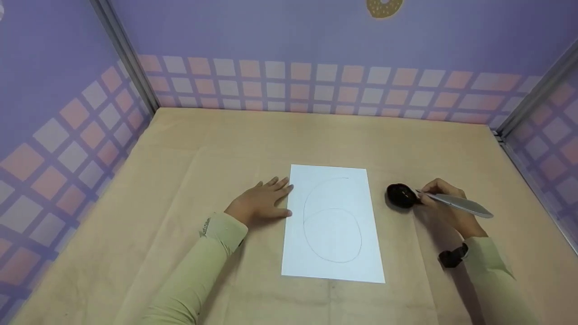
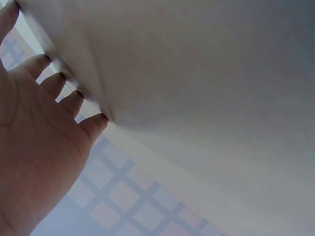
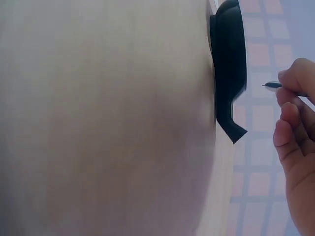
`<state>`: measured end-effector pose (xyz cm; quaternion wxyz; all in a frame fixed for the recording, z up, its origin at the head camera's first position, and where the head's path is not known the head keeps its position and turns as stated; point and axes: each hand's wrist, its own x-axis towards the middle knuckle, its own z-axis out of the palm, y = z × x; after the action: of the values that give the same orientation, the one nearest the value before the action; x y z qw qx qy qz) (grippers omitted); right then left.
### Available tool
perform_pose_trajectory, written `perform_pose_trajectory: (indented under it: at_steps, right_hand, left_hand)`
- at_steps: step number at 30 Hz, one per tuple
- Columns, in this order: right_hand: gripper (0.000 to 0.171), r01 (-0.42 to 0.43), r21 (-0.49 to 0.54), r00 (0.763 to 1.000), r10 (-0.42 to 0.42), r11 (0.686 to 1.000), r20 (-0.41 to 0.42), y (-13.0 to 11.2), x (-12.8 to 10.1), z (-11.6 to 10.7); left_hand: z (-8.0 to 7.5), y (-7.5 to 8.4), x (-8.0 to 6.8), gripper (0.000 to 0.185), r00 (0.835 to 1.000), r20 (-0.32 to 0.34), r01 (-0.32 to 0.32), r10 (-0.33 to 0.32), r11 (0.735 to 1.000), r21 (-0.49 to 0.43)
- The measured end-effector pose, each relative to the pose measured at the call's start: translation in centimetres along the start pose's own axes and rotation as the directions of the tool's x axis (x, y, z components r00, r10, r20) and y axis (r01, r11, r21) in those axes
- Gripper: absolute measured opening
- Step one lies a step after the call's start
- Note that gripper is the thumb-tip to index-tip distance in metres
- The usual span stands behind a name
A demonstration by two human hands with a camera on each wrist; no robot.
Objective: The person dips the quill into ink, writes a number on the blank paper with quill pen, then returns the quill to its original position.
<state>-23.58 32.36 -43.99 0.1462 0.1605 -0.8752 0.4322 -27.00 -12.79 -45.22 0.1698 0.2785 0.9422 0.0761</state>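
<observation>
A white sheet of paper (image 1: 334, 189) lies on the cloth-covered table, with a thin dark line shaped like a large 6 on it. My left hand (image 1: 259, 202) rests at its left edge, fingers spread and straight, thumb and fingertips on the margin. To the right of the sheet, my right hand (image 1: 451, 217) pinches a quill-like pen (image 1: 465, 205) with a grey, leaf-shaped upper end; its pointed nib (image 3: 270, 86) shows past the fingertips. Close to that nib sits a small black dish (image 3: 229, 54) with a short bent handle, dark and glossy inside.
A beige cloth (image 1: 216, 149) with creases covers the table (image 1: 135, 253). Purple walls (image 1: 289, 31) with pink and white squares stand behind and at both sides, joined by metal corner posts (image 1: 128, 58). A dark watch (image 1: 453, 257) is on the right wrist.
</observation>
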Motion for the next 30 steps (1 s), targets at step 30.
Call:
perform_pose_trajectory:
  at_steps: [30]
  right_hand:
    - [0.011,0.049,-0.040,0.980,-0.041,0.998,0.195,2.1,-0.2,-1.1]
  left_hand:
    - [-0.2,0.2,-0.1,0.078,1.000,0.003,0.005,-0.005,1.000,0.003]
